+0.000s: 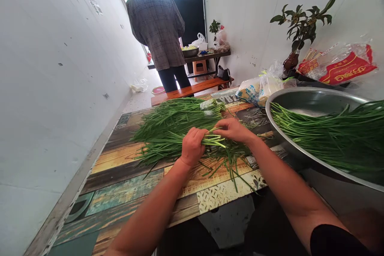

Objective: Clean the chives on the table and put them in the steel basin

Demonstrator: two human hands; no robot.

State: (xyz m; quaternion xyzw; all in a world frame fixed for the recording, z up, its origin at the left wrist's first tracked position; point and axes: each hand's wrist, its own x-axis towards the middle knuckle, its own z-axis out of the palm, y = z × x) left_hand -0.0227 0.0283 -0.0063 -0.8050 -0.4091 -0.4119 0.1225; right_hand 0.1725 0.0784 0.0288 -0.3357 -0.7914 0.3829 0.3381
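My left hand (193, 146) is wrapped round a small bunch of garlic chives (215, 141), whose pale cut ends point right while the green leaves trail left over the table. At those pale ends, the fingers of my right hand (232, 130) are pinched together on a few stalks. Just beyond my hands lies a large heap of garlic chives (174, 117), with white bands round part of it. Loose trimmed bits (231, 164) are scattered on the patterned tabletop (129, 192) below my right hand.
A big steel basin (271, 118) filled with garlic chives (327, 136) stands at the right. Behind it are plastic bags (258, 88), a potted plant (292, 56) and a red package (348, 66). Across a wooden bench (192, 89), a person (157, 28) stands facing away near another table (207, 57).
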